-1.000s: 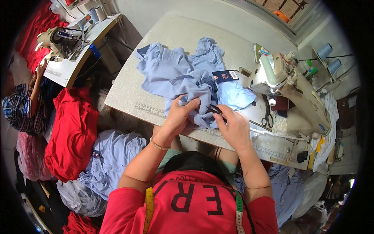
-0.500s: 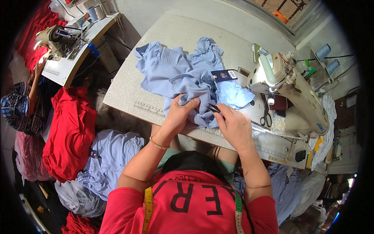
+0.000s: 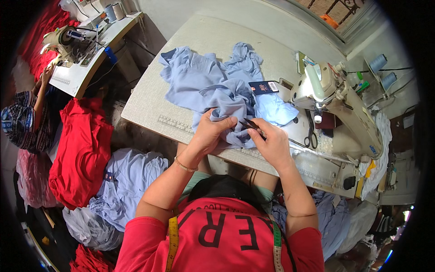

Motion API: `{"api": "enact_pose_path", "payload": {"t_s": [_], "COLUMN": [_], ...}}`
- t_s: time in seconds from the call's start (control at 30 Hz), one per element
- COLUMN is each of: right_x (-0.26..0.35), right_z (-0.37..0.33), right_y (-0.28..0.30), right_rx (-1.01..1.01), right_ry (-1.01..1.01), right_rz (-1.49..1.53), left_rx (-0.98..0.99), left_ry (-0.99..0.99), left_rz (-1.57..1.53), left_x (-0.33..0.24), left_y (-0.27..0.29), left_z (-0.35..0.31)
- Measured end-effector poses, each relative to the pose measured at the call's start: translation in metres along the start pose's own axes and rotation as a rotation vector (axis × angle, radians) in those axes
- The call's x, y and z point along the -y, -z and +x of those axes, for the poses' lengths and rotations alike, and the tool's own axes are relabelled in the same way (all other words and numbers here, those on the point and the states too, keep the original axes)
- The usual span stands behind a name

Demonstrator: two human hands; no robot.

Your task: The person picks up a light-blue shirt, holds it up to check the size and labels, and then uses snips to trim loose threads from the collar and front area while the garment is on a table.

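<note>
A light blue garment point(image 3: 190, 79) lies crumpled on the pale sewing table point(image 3: 145, 97), with a dark hang tag point(image 3: 263, 87) resting on its right part. My left hand point(image 3: 209, 132) pinches a fold of the cloth near the table's front edge, thumb on top. In my right hand point(image 3: 272, 143) are small dark thread snips point(image 3: 250, 124). Their two blades point left, parted a little, close to the pinched fold. Whether the tips touch the cloth I cannot tell. My right fingertips are partly hidden behind the thumb and the snips.
At the right stands a sewing machine point(image 3: 346, 104), its lamp lighting the cloth. Black-handled scissors point(image 3: 311, 135) lie beside it. Red garments point(image 3: 81, 149) and blue ones point(image 3: 129, 181) are heaped at the left. Another person's arm point(image 3: 41, 97) reaches to a second machine point(image 3: 63, 43).
My right hand has turned slightly, and the snips' blades show more plainly and further apart. The left hand keeps its pinch on the cloth. The whole view has shifted a little.
</note>
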State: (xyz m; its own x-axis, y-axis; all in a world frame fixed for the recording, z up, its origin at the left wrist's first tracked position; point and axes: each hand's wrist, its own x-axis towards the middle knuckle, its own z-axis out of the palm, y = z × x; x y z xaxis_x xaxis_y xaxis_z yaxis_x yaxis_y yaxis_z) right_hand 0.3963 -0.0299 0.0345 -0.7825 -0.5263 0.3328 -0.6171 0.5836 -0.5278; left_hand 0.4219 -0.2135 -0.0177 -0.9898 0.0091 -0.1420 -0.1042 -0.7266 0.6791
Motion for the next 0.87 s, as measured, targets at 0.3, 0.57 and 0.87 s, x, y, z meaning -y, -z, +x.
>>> {"api": "enact_pose_path", "payload": {"t_s": [0.3,0.57,0.87], "right_x": [0.001,0.007,-0.004], "right_z": [0.006,0.020,0.019], "right_y": [0.007,-0.017,-0.014], "right_rx": [0.030,-0.023,0.027], "right_ry": [-0.195,-0.236,-0.332], "right_rz": [0.248,0.449,0.617], "left_rx": [-0.016,0.003,-0.012], "left_ry": [0.003,-0.024,-0.040], "left_rz": [-0.049,0.007,0.054], "left_x": [0.001,-0.001,0.003], "left_y": [-0.003,-0.005,-0.002], "left_z": [0.000,-0.002,0.000]}}
